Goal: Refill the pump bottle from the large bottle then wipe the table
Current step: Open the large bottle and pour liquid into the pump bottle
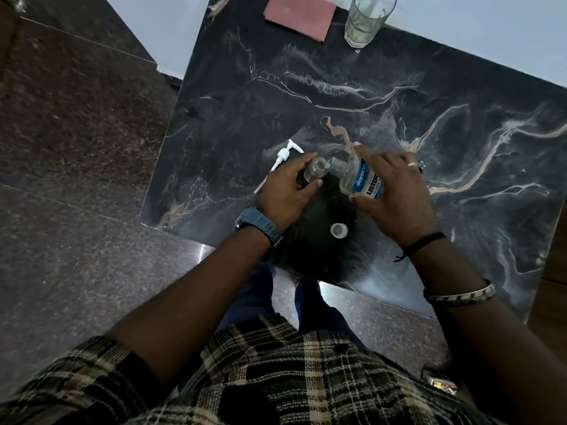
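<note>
On the black marble table, my left hand grips a small clear pump bottle that stands with its mouth open. My right hand holds the large clear bottle with a blue label, tilted left so its neck meets the small bottle's mouth. The white pump head with its tube lies on the table just left of my left hand. A clear cap sits on the table near the front edge, between my wrists.
A folded pink cloth lies at the table's far edge, with a tall drinking glass to its right. Dark speckled floor surrounds the table on the left and front. A small packet lies on the floor at lower right.
</note>
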